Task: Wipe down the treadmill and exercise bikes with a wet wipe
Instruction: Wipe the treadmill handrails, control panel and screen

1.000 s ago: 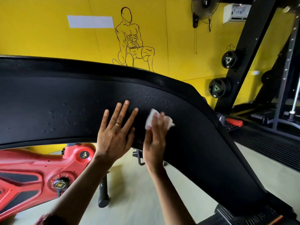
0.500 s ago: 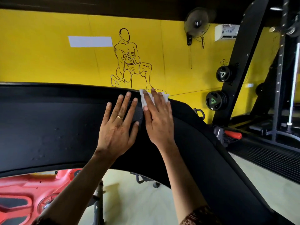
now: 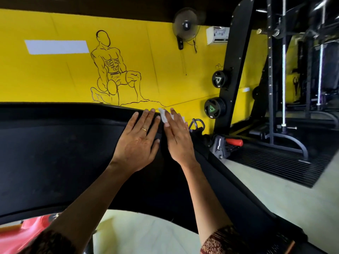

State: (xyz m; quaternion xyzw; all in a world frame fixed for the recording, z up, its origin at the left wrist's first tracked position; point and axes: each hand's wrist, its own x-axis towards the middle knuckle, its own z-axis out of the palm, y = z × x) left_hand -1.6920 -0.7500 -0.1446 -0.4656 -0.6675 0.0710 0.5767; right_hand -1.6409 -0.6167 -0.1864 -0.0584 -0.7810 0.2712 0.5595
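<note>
A wide black curved treadmill panel (image 3: 64, 154) fills the lower left and middle of the view. My left hand (image 3: 137, 142) lies flat on it with straight, spread fingers and a ring on one finger. Right beside it, my right hand (image 3: 177, 136) presses a white wet wipe (image 3: 163, 115) against the panel's upper edge with straight fingers. The wipe shows only past the fingertips; the rest is under the hand.
A red exercise bike frame (image 3: 22, 233) shows at the bottom left under the panel. Behind stands a yellow wall (image 3: 55, 79) with a wall fan (image 3: 186, 25). A black rack with weight plates (image 3: 214, 108) and a dark ribbed floor mat (image 3: 275, 162) lie at right.
My right hand slid the wipe up from the panel's face to its top edge. The left hand stayed flat on the panel. The view rose, so the panel sits lower in the frame.
</note>
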